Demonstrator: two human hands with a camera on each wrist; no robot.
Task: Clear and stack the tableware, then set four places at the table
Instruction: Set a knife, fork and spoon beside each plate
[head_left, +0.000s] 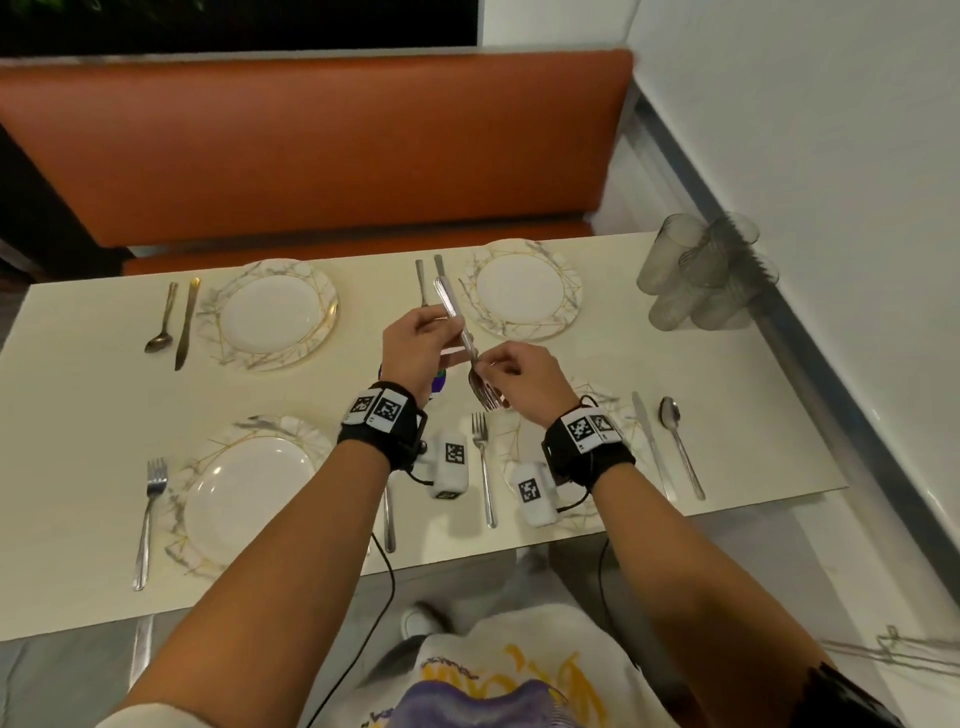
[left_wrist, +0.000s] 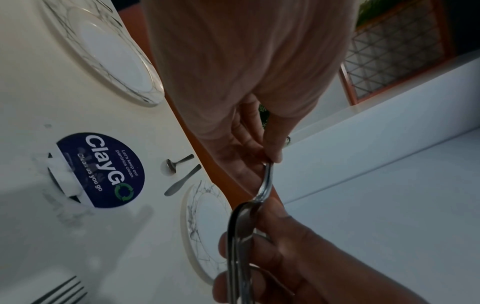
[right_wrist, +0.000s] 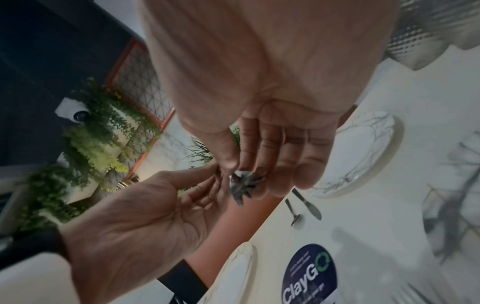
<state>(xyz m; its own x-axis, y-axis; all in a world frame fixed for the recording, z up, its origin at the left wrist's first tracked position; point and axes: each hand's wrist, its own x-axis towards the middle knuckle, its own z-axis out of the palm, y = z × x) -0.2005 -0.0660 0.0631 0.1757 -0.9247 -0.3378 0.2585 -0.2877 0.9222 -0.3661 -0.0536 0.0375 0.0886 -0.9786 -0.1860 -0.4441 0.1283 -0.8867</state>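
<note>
Steel forks (head_left: 464, 338), seemingly two pressed together, are held above the middle of the cream table (head_left: 78, 415), handles up and away, tines toward me. My left hand (head_left: 445, 332) pinches the handles partway up; in the left wrist view its fingertips (left_wrist: 271, 159) close on the shaft (left_wrist: 267, 181). My right hand (head_left: 488, 366) pinches the forks near the neck, just above the tines (head_left: 485, 397). The right wrist view shows the tines (right_wrist: 244, 186) end-on between its fingers. Four marbled white plates lie on the table: far left (head_left: 270, 314), far right (head_left: 522, 288), near left (head_left: 244, 499), near right (head_left: 511, 431) mostly under my right wrist.
Spoon (head_left: 161, 325) and knife (head_left: 186, 322) lie left of the far left plate. Single forks (head_left: 150, 514) (head_left: 483, 462) lie left of the two near plates, a knife (head_left: 649, 441) and spoon (head_left: 680, 447) at near right. Several clear glasses (head_left: 701, 275) cluster at far right. An orange bench (head_left: 311, 156) stands behind.
</note>
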